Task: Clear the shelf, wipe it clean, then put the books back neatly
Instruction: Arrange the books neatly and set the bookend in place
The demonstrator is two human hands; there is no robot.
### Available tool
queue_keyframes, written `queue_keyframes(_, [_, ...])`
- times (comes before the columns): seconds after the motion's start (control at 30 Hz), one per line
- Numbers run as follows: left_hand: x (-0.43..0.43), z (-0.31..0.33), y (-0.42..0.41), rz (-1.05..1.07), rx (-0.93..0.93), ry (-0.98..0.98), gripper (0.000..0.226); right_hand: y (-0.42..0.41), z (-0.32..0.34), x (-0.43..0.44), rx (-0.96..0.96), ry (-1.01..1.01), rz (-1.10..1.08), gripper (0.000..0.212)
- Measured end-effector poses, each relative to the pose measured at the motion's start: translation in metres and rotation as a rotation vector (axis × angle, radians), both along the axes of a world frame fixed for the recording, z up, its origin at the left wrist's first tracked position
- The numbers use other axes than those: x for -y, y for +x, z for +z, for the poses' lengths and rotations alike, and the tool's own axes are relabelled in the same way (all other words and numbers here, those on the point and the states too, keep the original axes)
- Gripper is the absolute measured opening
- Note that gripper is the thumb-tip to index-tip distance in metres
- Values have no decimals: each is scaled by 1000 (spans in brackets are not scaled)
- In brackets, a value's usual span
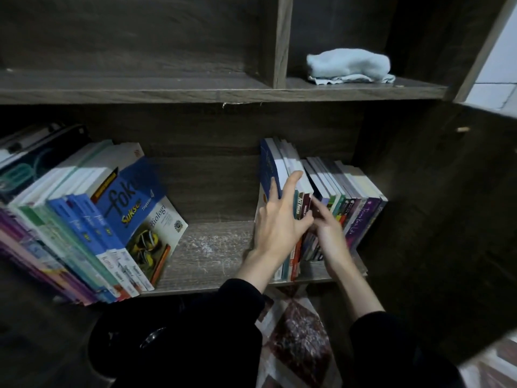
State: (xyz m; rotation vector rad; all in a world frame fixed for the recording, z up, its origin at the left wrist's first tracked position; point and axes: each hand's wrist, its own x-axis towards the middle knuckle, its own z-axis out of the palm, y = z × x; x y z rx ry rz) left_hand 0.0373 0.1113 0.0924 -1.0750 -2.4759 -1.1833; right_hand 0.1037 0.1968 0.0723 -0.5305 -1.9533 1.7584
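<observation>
Dark wood shelf (223,288), dusty gap (212,247) mid-board. Left of gap: leaning books (84,208), slumped, unpropped. Right of gap: upright books (361,191); left hand (279,217) clamps the leftmost few, likely for lifting out; right hand (330,228), fingers straight, parts spines. Above-right: cloth (348,65), parked for wiping.

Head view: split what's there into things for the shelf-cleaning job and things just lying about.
For the job:
right-hand books, gripped by the left hand and touched by the right hand
leaning left-hand books
dusty shelf
folded cloth on the board above

Lying about:
patterned mat on the floor
tiled wall at the right
</observation>
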Motion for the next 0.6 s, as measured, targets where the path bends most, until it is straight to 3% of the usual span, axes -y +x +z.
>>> queue_keyframes(0.1, [5, 2, -2, -11, 18, 13, 65, -4, -19, 5, 118, 209, 123, 92])
queue_keyframes(0.23, [18, 5, -9, -14, 40, 50, 62, -12, -37, 15, 316, 221, 331, 120])
queue_keyframes(0.43, [47, 5, -21, 48, 75, 117, 62, -38, -57, 47, 297, 429, 166, 113])
queue_keyframes(0.6, [89, 6, -43, 148, 78, 152, 61, -61, -59, 83, 306, 502, 216, 115])
